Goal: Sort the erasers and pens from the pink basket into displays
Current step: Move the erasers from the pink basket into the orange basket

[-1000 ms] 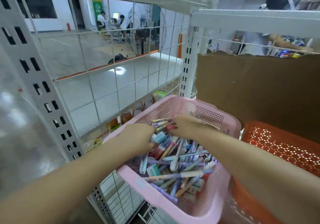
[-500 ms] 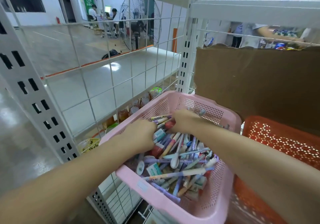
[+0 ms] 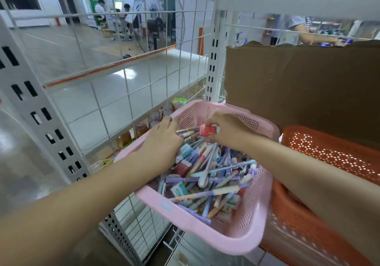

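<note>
The right hand [image 3: 226, 130] is pinching a red-sleeved eraser [image 3: 208, 131] between thumb and fingertips, holding it just above the pile at the 12 o'clock end of the pink basket [image 3: 216, 241]. A moment ago those fingers were buried among the pens with nothing red showing, so the eraser is now coming clear and looks ready to go to a display. The left hand [image 3: 162, 142] is lying knuckles-up on the pile at 10 o'clock, its fingertips hidden among the pen barrels; I cannot tell whether it is gripping any. Below both hands the pens [image 3: 216, 173] are lying tangled, too many to count, likely several dozen. At least four more erasers are showing among them, one red and three teal-and-white. An orange basket [image 3: 329, 162], the only other one, is sitting touching the pink one at 3 o'clock, with a cardboard sheet [image 3: 298, 84] standing at 1 o'clock and a wire rack [image 3: 123, 80] at 10 o'clock.
</note>
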